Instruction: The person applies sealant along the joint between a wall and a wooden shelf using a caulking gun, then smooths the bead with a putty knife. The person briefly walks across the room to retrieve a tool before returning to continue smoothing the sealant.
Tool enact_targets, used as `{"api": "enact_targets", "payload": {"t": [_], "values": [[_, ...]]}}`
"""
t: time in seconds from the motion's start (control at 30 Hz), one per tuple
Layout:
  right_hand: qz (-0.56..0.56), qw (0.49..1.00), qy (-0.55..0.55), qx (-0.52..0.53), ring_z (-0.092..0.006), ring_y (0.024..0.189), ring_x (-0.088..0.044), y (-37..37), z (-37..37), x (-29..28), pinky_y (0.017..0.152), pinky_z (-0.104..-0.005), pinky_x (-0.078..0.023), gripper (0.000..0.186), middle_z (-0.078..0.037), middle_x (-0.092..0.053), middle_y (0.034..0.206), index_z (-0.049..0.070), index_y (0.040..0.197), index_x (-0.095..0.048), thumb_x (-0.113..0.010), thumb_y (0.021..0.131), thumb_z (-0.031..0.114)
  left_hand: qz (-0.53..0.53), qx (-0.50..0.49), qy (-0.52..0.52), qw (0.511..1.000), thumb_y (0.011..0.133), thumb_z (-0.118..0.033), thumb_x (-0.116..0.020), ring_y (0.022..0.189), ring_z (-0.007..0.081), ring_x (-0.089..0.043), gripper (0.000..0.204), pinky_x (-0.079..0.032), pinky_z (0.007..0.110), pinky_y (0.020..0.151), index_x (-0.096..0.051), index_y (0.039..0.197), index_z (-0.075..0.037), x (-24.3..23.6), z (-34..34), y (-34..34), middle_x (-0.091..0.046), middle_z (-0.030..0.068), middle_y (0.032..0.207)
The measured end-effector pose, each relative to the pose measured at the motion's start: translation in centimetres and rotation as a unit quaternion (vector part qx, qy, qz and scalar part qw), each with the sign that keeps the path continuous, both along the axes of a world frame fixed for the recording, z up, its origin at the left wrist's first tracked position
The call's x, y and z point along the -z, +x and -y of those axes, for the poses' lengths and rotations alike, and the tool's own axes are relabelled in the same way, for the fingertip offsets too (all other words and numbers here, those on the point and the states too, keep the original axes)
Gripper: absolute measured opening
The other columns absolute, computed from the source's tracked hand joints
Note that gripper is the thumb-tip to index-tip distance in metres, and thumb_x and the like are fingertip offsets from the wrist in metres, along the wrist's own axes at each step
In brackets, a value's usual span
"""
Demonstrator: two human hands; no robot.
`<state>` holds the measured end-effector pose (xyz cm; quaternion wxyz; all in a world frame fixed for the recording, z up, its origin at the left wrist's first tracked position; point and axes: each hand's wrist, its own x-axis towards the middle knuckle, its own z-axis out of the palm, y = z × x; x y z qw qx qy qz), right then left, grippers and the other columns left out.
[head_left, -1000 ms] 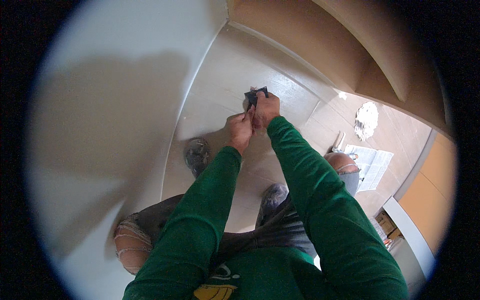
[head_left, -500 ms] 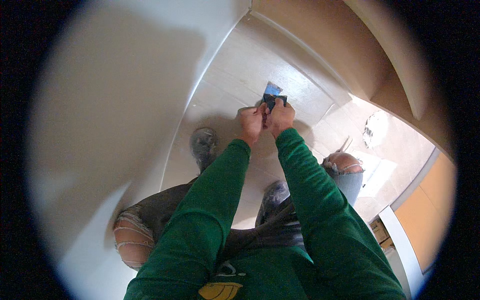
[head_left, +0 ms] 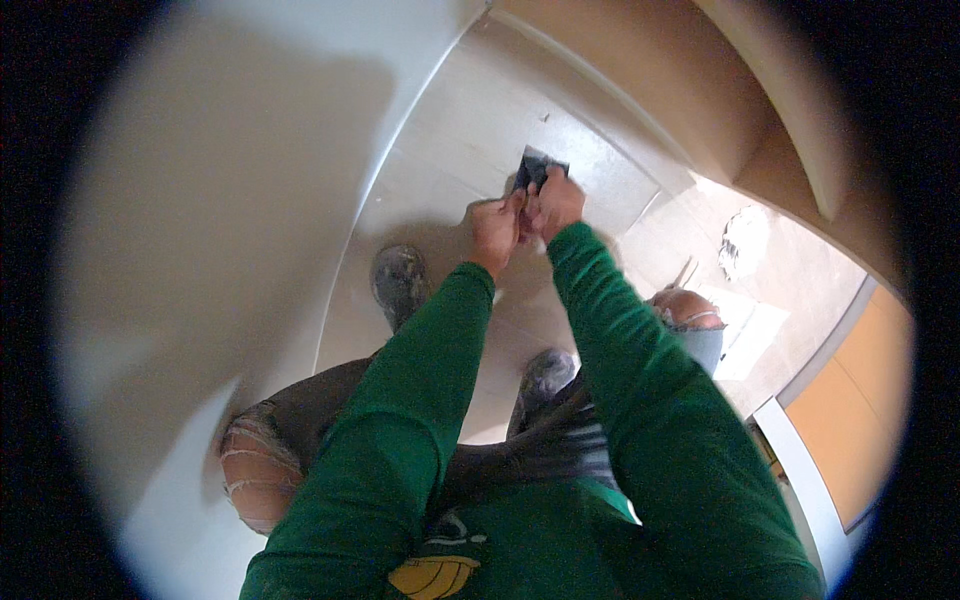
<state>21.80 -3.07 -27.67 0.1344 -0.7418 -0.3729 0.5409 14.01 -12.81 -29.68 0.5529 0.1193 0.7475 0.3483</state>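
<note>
Both my hands meet close together above the tiled floor. My right hand is closed on a putty knife with a broad dark blade pointing away from me. My left hand is closed just beside it, its fingers against the right hand's. A second flat edge shows at the far left of the dark blade, so my left hand may grip another blade. Its handle is hidden by my fingers.
A pale wall rises along the left. Beige boards curve across the upper right. On the floor at right lie a white patchy heap, a thin stick and a bright white sheet. An orange panel stands far right.
Both hands have shifted slightly away from me and left. The blade that caught blue light looks dark now, and the two blade edges overlap more closely.
</note>
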Motion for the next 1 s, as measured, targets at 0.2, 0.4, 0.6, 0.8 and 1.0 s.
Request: {"api": "enact_targets", "payload": {"t": [0.2, 0.4, 0.6, 0.8, 1.0], "values": [[-0.083, 0.988, -0.093, 0.086, -0.0211, 0.053, -0.059, -2.0, -2.2, -3.6, 0.046, -0.0371, -0.047, 0.033, -0.011, -0.060, 0.063, -0.002, 0.085, -0.063, -0.051, 0.097, 0.026, 0.162, -0.142, 0.051, 0.975, 0.102, -0.026, -0.058, 0.053, 0.0137, -0.060, 0.036, -0.045, 0.032, 0.046, -0.070, 0.078, -0.002, -0.9, -0.5, 0.0, -0.065, 0.0041, 0.066], [0.176, 0.934, 0.129, -0.283, -0.0237, 0.057, -0.062, 2.8, -0.1, 5.5, 0.053, -0.0402, -0.050, 0.031, -0.012, -0.065, 0.073, 0.000, 0.091, -0.059, -0.052, 0.096, 0.030, 0.058, -0.054, 0.003, 0.997, 0.104, -0.026, -0.055, 0.054, 0.0122, -0.059, 0.033, -0.046, 0.030, 0.048, -0.072, 0.089, -0.003, -1.7, -2.3, -0.3, -0.066, 0.0021, 0.070], [-0.059, 0.997, -0.036, -0.026, -0.0235, 0.055, -0.060, 2.1, -1.8, 5.0, 0.047, -0.0423, -0.047, 0.030, -0.010, -0.065, 0.074, 0.000, 0.098, -0.057, -0.050, 0.097, 0.028, 0.135, -0.143, 0.059, 0.979, 0.102, -0.031, -0.058, 0.052, 0.0121, -0.061, 0.041, -0.049, 0.030, 0.048, -0.072, 0.076, -0.002, -0.2, -1.8, 0.8, -0.068, 0.0049, 0.067], [0.024, 0.983, 0.069, -0.168, -0.0386, 0.077, -0.069, 1.1, -2.8, 0.9, 0.068, -0.0451, -0.054, 0.033, -0.021, -0.069, 0.081, -0.002, 0.110, -0.059, -0.061, 0.090, 0.024, 0.145, -0.113, 0.000, 0.983, 0.104, -0.031, -0.055, 0.054, 0.0133, -0.061, 0.036, -0.047, 0.029, 0.050, -0.069, 0.084, -0.004, -2.2, -1.2, 0.0, -0.068, 0.0034, 0.071], [0.047, 0.888, 0.238, -0.391, -0.0203, 0.046, -0.052, 4.5, -5.6, 4.7, 0.041, -0.0363, -0.041, 0.026, -0.010, -0.059, 0.064, -0.001, 0.097, -0.062, -0.055, 0.097, 0.024, 0.145, -0.073, 0.007, 0.987, 0.104, -0.035, -0.054, 0.055, 0.0133, -0.061, 0.038, -0.046, 0.030, 0.050, -0.068, 0.085, -0.006, -3.4, -2.3, -0.1, -0.069, 0.0033, 0.073]]}}
